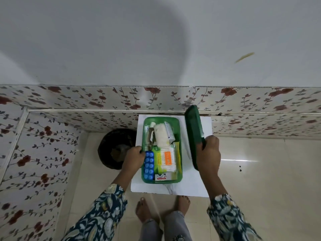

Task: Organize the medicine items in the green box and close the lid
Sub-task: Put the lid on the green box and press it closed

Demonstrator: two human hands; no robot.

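Note:
The green box (180, 164) stands open on a small white table (199, 185). Inside lie a blue blister pack (149, 165), a pack of cotton swabs (167, 159), a white gauze roll (160, 134), a clear bottle (150, 132) and small cartons. My left hand (132, 160) grips the box's left rim beside the blister pack. My right hand (208, 152) holds the dark green lid (193, 134) tilted on edge, to the right of the box and above the table.
A dark round bin (112, 146) sits on the floor left of the table. Floral-patterned wall panels (43, 153) run behind and to the left. My bare feet (144, 211) stand on beige floor tiles just in front of the table.

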